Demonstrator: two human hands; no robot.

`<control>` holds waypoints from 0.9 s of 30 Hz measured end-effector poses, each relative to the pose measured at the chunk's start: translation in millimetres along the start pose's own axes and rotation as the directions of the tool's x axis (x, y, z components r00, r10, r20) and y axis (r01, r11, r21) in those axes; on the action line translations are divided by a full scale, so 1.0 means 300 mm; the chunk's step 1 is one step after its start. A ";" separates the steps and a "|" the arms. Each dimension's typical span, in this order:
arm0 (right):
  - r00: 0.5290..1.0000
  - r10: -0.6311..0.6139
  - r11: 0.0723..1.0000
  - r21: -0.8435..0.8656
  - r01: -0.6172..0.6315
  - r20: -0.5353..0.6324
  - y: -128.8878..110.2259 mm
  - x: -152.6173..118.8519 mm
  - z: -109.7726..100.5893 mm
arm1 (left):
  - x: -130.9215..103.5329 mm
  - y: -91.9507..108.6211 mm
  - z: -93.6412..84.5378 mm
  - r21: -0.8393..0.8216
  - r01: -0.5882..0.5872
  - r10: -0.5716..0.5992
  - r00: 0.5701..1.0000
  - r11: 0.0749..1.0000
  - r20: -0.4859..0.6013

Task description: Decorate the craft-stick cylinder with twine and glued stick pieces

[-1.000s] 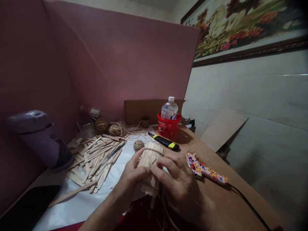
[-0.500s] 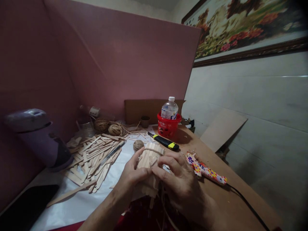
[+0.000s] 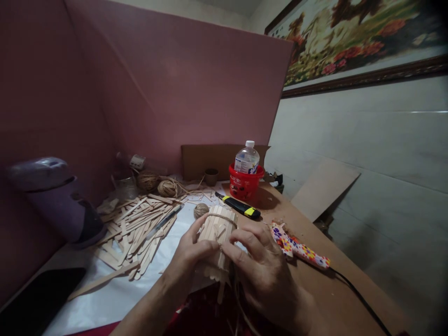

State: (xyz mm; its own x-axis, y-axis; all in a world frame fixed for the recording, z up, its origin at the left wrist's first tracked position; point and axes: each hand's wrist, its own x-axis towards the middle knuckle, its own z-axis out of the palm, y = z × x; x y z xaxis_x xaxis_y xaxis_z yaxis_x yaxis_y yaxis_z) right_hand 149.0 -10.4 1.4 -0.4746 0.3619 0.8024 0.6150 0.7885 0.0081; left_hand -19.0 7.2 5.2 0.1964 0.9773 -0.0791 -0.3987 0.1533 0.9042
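Observation:
A small barrel-shaped holder made of craft sticks (image 3: 214, 228) stands tilted between my hands, with twine tied around its upper part. Small cut stick pieces (image 3: 220, 230) sit on its front face. My left hand (image 3: 191, 249) grips the holder from the left, its thumb across the front. At the lower right side, the fingertips of my right hand (image 3: 259, 261) are pinched together against the holder; what they hold is hidden. Loose twine (image 3: 240, 303) hangs below the right hand. One stick (image 3: 221, 292) juts from the holder's bottom.
Loose craft sticks (image 3: 136, 233) and a pen (image 3: 164, 223) lie left. Beyond are a twine ball (image 3: 200, 211), a black-and-yellow utility knife (image 3: 240, 206) and a red bucket (image 3: 241, 186) holding a bottle (image 3: 247, 161). A flowered glue gun (image 3: 297, 247) with a cord lies right.
My right fingertips have slid slightly down the holder's side, uncovering more of the small stick pieces. The holder has shifted slightly left and up, with my left hand still around it.

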 end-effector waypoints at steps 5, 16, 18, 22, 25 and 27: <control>0.999 -0.034 0.997 -0.066 0.031 -0.036 0.001 -0.003 0.009 | -0.003 0.005 0.006 -0.009 0.008 -0.008 1.000 1.000 -0.012; 0.984 0.171 0.982 0.087 -0.167 -0.042 0.023 0.012 -0.034 | -0.003 0.009 0.004 0.005 0.016 -0.015 0.999 1.000 -0.039; 0.954 0.282 0.958 0.076 -0.276 -0.099 0.059 0.010 -0.056 | -0.005 0.013 0.007 0.017 0.019 -0.019 0.999 1.000 -0.030; 0.883 0.460 0.886 -0.115 -0.449 0.091 0.123 -0.025 -0.077 | -0.005 0.018 0.011 0.035 -0.006 0.007 0.999 0.999 -0.032; 0.809 0.488 0.873 -0.208 -0.442 0.328 0.107 -0.058 -0.069 | -0.003 0.026 0.005 0.069 -0.039 0.044 0.997 0.997 -0.064; 0.762 0.480 0.877 -0.209 -0.433 0.435 0.070 -0.074 -0.065 | -0.002 0.038 -0.005 0.093 -0.074 0.083 0.992 0.993 -0.094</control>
State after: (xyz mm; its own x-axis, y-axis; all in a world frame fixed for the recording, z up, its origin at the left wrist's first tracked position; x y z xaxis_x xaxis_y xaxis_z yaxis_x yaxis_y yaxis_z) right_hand 184.8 -11.4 -4.5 -0.3403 0.8706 0.3554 0.8765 0.4306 -0.2155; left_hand -24.8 8.6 14.9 0.0778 0.9960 -0.0431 -0.3272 0.0663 0.9426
